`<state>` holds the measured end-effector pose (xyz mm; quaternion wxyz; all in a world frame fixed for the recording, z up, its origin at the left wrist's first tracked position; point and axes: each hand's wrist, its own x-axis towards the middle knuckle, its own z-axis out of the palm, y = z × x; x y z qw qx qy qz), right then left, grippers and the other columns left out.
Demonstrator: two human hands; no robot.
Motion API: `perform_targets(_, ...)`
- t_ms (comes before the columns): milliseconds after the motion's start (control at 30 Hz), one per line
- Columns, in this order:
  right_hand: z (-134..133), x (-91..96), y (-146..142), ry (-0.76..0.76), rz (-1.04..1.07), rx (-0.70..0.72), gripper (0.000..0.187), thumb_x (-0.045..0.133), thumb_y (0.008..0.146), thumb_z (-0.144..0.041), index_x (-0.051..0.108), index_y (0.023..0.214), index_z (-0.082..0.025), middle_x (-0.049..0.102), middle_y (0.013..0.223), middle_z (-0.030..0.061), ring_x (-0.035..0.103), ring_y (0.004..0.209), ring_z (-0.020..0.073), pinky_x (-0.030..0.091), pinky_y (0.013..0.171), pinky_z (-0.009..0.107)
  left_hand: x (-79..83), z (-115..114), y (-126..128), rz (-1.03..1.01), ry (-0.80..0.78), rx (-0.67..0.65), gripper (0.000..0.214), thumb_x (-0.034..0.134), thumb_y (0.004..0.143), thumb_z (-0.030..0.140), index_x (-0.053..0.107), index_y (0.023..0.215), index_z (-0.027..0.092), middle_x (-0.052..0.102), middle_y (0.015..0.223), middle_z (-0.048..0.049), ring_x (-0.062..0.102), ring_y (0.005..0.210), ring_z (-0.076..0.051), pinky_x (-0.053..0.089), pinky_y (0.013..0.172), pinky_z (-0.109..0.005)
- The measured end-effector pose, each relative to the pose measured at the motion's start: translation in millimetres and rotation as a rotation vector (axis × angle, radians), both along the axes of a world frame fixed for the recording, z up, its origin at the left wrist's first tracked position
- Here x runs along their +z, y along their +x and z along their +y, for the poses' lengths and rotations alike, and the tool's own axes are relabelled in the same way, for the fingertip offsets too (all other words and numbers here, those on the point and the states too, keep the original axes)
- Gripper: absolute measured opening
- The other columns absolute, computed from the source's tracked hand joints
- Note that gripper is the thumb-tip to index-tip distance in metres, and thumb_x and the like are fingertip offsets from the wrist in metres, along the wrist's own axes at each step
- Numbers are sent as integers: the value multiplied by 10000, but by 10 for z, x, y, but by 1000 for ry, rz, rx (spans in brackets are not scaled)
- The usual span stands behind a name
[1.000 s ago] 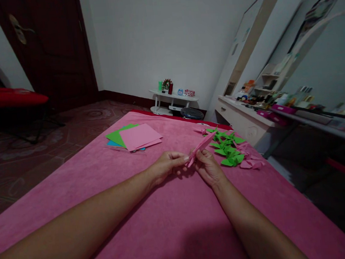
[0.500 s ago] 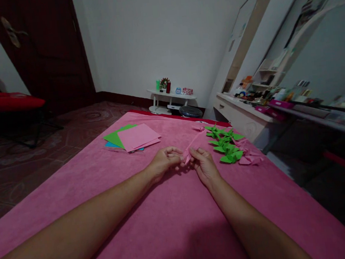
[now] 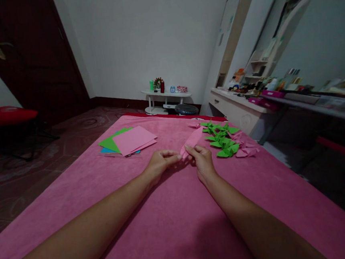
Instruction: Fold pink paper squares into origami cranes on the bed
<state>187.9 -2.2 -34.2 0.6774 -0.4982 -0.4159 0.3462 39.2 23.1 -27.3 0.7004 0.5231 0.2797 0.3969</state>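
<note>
Between my two hands is a long, narrow piece of folded pink paper, its far end pointing away toward the green shapes. My left hand pinches its near left corner with thumb and fingers. On the right side of the same end, my right hand grips it, thumb on top. Several green folded paper cranes lie just beyond my right hand, with pink folded paper pieces beside them. Left of the hands rests a loose stack of square sheets, with pink paper over green paper and blue.
A pink cloth covers the surface under my hands. Beyond it stand a low white shelf with small items and a round dark object. At right is a cluttered white dressing table; at left, a red seat.
The folded pink paper has turned so that its broad face shows, where before it looked like a thin edge. Both hands keep hold of it. The view has shifted slightly to the right.
</note>
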Motion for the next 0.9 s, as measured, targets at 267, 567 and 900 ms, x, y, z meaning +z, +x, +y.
perform_targets(267,-26,22,-92,60,-133,-43,370,684,697,-364,480,459,-167,438,393,-68,348,344,60,251,359,210,4,-21,28,90,77,163,297,801,552,287,603,663,95,615,564,-18,523,482,-77,372,476,-187)
perform_targets(567,-20,17,-63,9,-42,-32,378,706,659,-400,484,462,-167,449,388,-64,324,339,55,209,357,217,11,-24,25,52,8,175,353,782,530,241,563,780,125,639,565,-19,550,474,-101,371,470,-188)
perform_targets(900,-27,24,-77,-52,179,81,345,743,600,-359,484,484,-164,431,408,-66,296,362,47,181,374,204,-22,18,7,-31,-38,119,351,780,519,209,562,784,136,581,530,24,481,439,-72,334,462,-183)
